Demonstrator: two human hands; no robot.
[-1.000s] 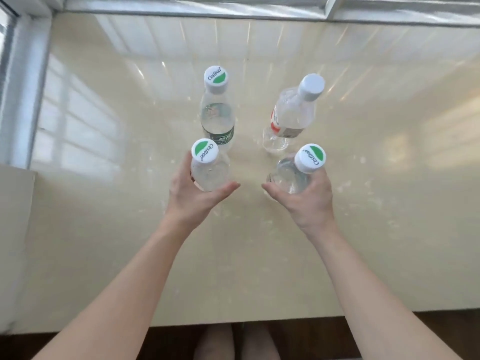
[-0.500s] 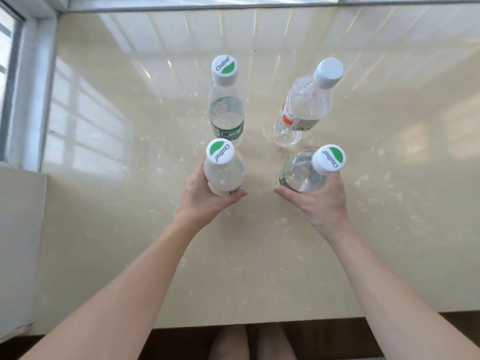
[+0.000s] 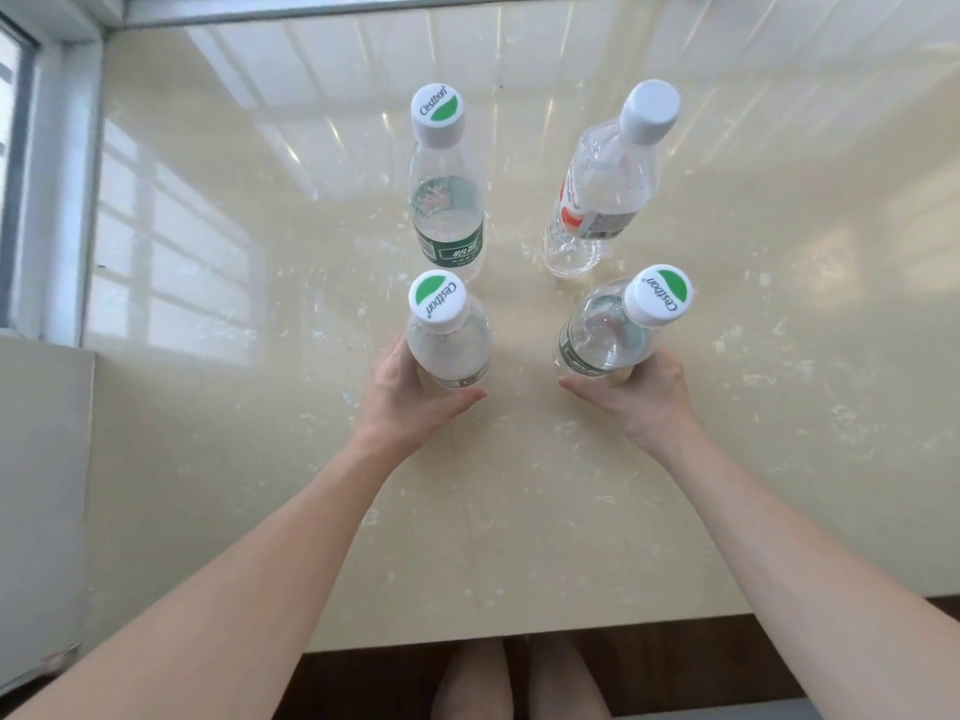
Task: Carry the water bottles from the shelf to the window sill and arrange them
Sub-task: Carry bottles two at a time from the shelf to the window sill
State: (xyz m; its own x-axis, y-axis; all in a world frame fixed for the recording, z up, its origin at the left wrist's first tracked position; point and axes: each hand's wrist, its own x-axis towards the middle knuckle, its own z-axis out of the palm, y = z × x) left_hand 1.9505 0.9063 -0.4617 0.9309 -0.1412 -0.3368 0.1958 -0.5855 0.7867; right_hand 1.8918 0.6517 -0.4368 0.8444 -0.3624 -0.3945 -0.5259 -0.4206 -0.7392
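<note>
Front-left bottle (image 3: 449, 345) gripped by left hand (image 3: 405, 407), front-right bottle (image 3: 605, 340) by right hand (image 3: 641, 397), fingers (image 3: 400, 358) curled round; likely to square with rear bottles (image 3: 449, 200) on sill (image 3: 519, 511).

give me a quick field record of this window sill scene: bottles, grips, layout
surface: glossy cream window sill
bottle count: four, all capped, two-by-two block
far-left bottle: green label, green-and-white cap, standing free
far-right bottle: red-and-white label, plain white cap, standing free
near-left bottle: green-and-white cap, held by left grip
near-right bottle: green-and-white cap, held by right grip
held bottles' bases on sill: cannot tell
</note>
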